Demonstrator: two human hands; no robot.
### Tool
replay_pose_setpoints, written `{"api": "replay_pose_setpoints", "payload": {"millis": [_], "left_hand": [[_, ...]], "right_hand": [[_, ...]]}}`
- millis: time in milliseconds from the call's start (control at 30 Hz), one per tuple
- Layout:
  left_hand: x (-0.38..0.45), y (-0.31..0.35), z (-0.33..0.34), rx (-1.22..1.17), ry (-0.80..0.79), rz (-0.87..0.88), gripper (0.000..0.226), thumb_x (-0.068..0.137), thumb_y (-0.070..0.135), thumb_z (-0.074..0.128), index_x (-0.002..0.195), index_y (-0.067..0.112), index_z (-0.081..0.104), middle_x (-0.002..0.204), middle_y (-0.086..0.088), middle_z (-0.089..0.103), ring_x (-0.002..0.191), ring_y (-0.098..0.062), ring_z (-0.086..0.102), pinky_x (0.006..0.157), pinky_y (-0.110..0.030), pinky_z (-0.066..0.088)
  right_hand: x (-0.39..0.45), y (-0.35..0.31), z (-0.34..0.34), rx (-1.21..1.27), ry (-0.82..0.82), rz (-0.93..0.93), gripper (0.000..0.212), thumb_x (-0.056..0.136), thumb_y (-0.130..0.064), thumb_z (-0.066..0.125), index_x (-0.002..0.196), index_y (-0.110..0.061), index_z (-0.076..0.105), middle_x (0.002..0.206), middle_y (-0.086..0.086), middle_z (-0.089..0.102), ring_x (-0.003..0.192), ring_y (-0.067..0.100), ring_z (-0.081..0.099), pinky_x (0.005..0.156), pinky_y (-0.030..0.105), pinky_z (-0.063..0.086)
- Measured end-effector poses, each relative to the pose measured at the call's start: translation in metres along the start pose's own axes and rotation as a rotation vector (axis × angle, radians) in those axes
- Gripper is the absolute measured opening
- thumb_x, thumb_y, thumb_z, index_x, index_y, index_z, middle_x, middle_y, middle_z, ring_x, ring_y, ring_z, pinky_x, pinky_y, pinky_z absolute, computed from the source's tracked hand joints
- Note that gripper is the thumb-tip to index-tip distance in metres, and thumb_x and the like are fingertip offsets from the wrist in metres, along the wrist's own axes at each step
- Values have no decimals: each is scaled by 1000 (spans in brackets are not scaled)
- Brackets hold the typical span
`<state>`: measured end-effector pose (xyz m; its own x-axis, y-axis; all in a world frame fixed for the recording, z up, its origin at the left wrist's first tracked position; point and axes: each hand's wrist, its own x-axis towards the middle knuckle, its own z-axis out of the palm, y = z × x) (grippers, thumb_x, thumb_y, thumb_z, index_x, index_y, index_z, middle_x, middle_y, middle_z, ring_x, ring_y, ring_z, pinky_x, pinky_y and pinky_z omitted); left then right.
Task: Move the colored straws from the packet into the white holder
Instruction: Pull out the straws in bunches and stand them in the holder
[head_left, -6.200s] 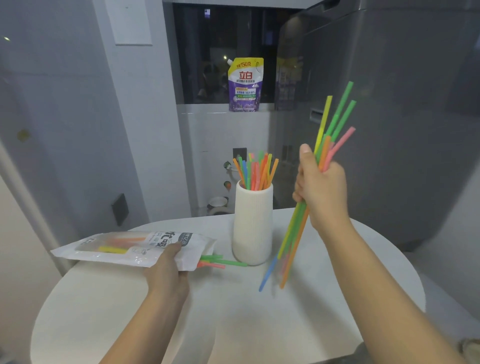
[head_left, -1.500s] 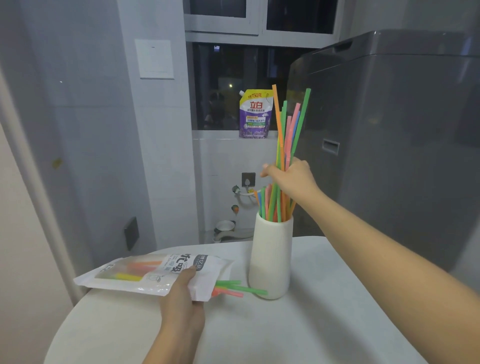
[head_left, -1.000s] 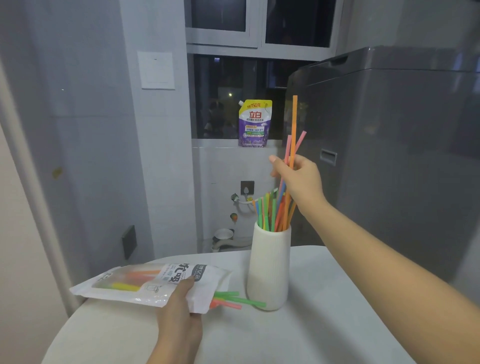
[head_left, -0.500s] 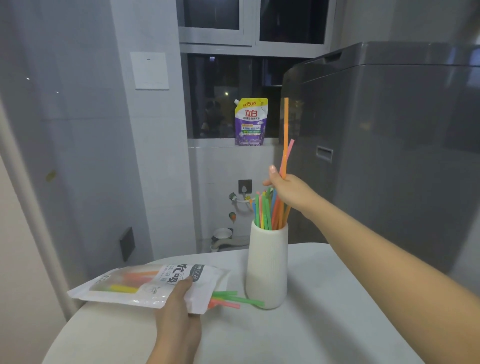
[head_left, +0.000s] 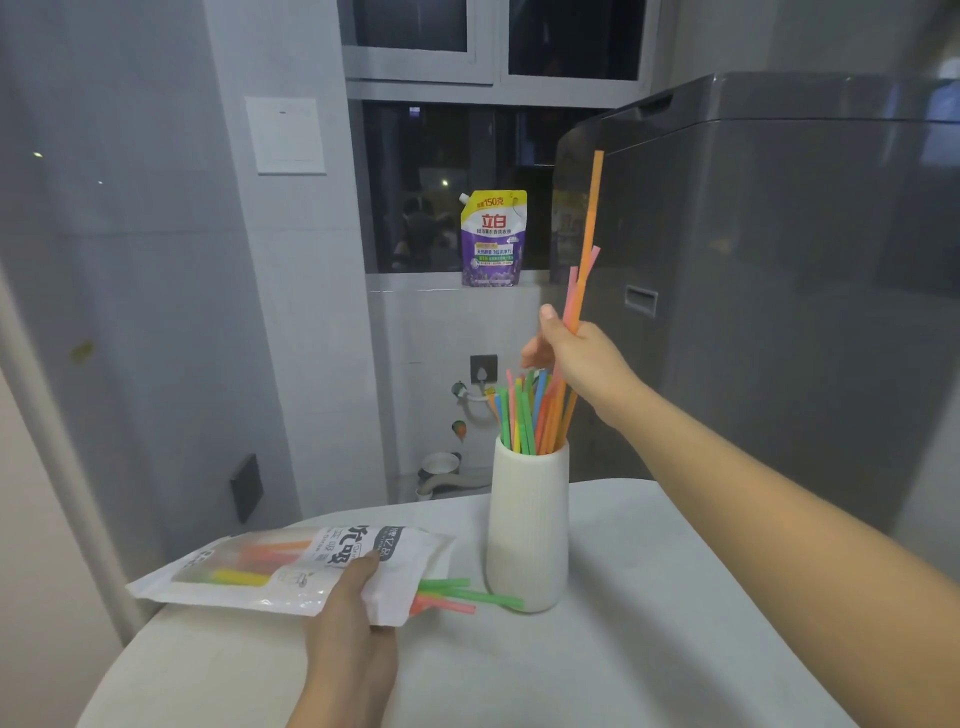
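Note:
A tall white holder (head_left: 525, 525) stands on the white table (head_left: 649, 639), with several colored straws (head_left: 524, 410) upright in it. Just above its rim, my right hand (head_left: 576, 358) pinches an orange straw (head_left: 591, 218) and two pink ones, whose lower ends reach into the holder. My left hand (head_left: 348, 623) presses down on the white straw packet (head_left: 291, 566) lying flat at the left. Green and pink straws (head_left: 457, 597) stick out of the packet's open end toward the holder's base.
A large grey appliance (head_left: 779, 291) stands close behind the table on the right. A purple detergent pouch (head_left: 492, 238) sits on the window ledge. The table's rounded edge runs close behind the holder and the packet.
Most of the bunch in my right hand has dropped into the holder; only an orange and two pink straws stay held. My left hand and the packet have not moved.

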<state>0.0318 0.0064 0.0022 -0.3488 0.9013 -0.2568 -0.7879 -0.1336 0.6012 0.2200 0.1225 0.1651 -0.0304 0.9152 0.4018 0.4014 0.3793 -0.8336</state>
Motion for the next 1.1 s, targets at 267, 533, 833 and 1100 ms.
{"api": "replay_pose_setpoints", "payload": {"millis": [267, 533, 833, 1100], "left_hand": [[4, 0, -2, -4, 40, 8, 49, 91, -5, 53, 140, -1, 47, 126, -15, 60, 101, -32, 62, 71, -44, 58], [10, -1, -6, 77, -39, -21, 52, 94, 0, 50, 145, 0, 40, 142, -24, 53, 130, -58, 44, 105, -68, 35], [9, 1, -5, 56, -30, -26, 52, 94, -1, 51, 145, 3, 41, 141, -22, 55, 128, -54, 48, 96, -64, 46], [1, 4, 1, 1, 63, 6, 48, 92, -6, 52, 140, -1, 47, 123, -14, 60, 89, -26, 62, 41, -28, 56]], "right_hand": [[0, 3, 2, -367, 40, -67, 46, 97, -45, 34, 68, -18, 57, 62, -6, 55, 59, 10, 57, 50, 19, 39], [3, 5, -6, -292, 80, 17, 32, 84, -39, 64, 73, -9, 57, 62, 0, 53, 55, 12, 56, 51, 22, 47], [-6, -12, -5, -399, 8, -58, 43, 97, -37, 40, 60, -19, 52, 56, -3, 50, 52, 8, 50, 51, 20, 37], [-16, -2, -1, -140, 244, -207, 38, 92, -36, 52, 125, -19, 50, 125, 5, 57, 105, 14, 56, 85, 28, 47]]}}
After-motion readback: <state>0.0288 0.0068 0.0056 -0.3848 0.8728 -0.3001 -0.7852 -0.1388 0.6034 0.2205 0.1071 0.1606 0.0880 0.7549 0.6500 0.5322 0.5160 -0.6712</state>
